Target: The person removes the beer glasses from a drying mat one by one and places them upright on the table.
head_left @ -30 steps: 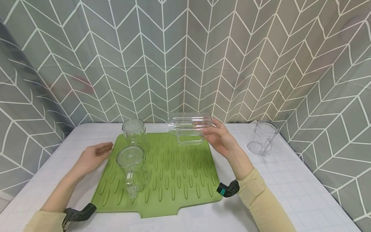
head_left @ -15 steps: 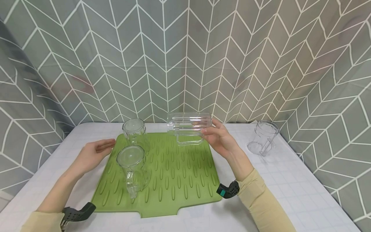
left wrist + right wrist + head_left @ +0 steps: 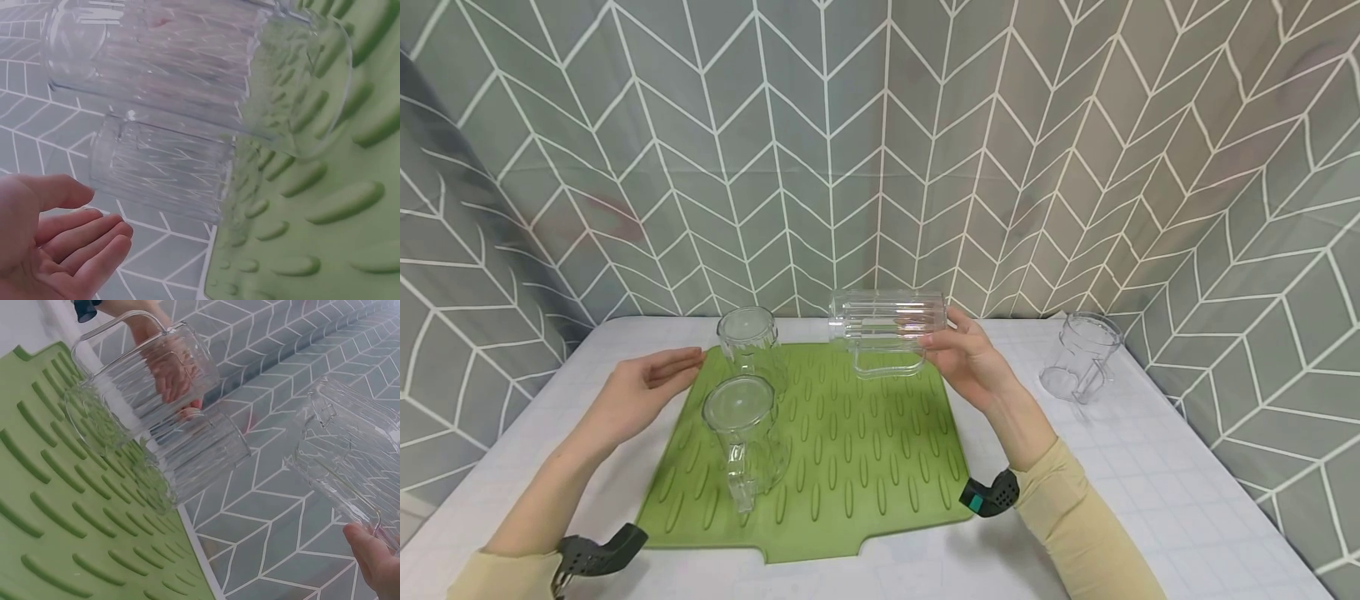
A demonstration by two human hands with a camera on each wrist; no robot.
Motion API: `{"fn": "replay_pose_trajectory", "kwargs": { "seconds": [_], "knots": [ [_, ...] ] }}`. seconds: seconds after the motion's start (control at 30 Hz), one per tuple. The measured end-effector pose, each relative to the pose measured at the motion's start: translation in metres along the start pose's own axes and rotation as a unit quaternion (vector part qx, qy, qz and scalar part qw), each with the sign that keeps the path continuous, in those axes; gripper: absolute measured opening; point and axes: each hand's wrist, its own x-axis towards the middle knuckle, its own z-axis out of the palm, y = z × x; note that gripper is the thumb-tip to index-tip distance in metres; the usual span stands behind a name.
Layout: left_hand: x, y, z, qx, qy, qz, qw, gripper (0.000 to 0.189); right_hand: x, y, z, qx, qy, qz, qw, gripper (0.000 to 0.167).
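My right hand (image 3: 968,358) grips one end of a clear glass mug (image 3: 887,318). The mug lies sideways in the air above the back of the green drying mat (image 3: 865,500), its handle pointing down toward me. On the mat's left side stand two more clear mugs: a nearer mug (image 3: 739,417) with its handle toward me, and a farther mug (image 3: 748,337) behind it. My left hand (image 3: 632,392) is beside the mat's back left corner, near the farther mug. Its fingers are loosely bent around nothing in the left wrist view, apart from the mugs.
Another clear mug (image 3: 1078,362) with a handle stands on the white-covered table (image 3: 1157,467) to the right of the mat. A grey curtain (image 3: 880,167) with white chevron lines hangs behind the table and along both sides. The mat has a front tab (image 3: 811,546).
My left hand has moved a little away from me and to the right, along the mat's left edge. The held mug has shifted very slightly left. The standing mugs stay put.
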Motion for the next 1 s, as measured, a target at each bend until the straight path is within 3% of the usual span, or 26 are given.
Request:
{"fn": "replay_pose_trajectory", "kwargs": {
  "seconds": [0.23, 0.63, 0.8, 1.0],
  "knots": [
    [-0.003, 0.011, -0.002, -0.038, -0.003, 0.003, 0.9993, 0.049, -0.001, 0.0, 0.001, -0.005, -0.005, -0.002, 1.0, 0.062],
    [-0.007, 0.023, -0.008, -0.05, -0.008, -0.002, 0.9987, 0.046, -0.004, -0.002, 0.006, -0.005, 0.001, 0.003, 1.0, 0.063],
    [-0.009, 0.027, -0.01, -0.065, -0.011, 0.0, 0.9978, 0.044, -0.004, -0.002, 0.006, -0.012, -0.02, -0.01, 0.9997, 0.06],
    [-0.011, 0.035, -0.01, -0.069, -0.014, 0.014, 0.9974, 0.043, -0.005, -0.002, 0.009, -0.02, -0.014, -0.007, 0.9997, 0.072]
  ]
}}
